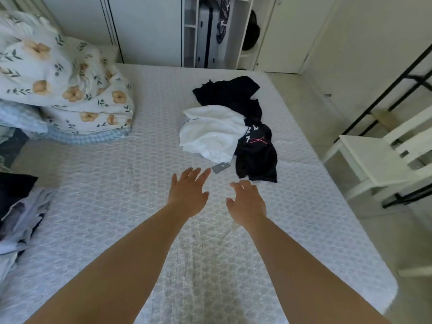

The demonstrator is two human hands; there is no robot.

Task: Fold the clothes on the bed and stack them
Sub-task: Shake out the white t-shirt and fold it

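White bed [117, 206] is lying under two bare arms. Left hand [188, 194] and right hand [247, 202] are hovering with fingers spread, holding nothing. Just past them, a white shirt [212, 133] is lying between black clothes [233, 94], unfolded.

Single head-worn view looks forward and down across the bed [131, 206].
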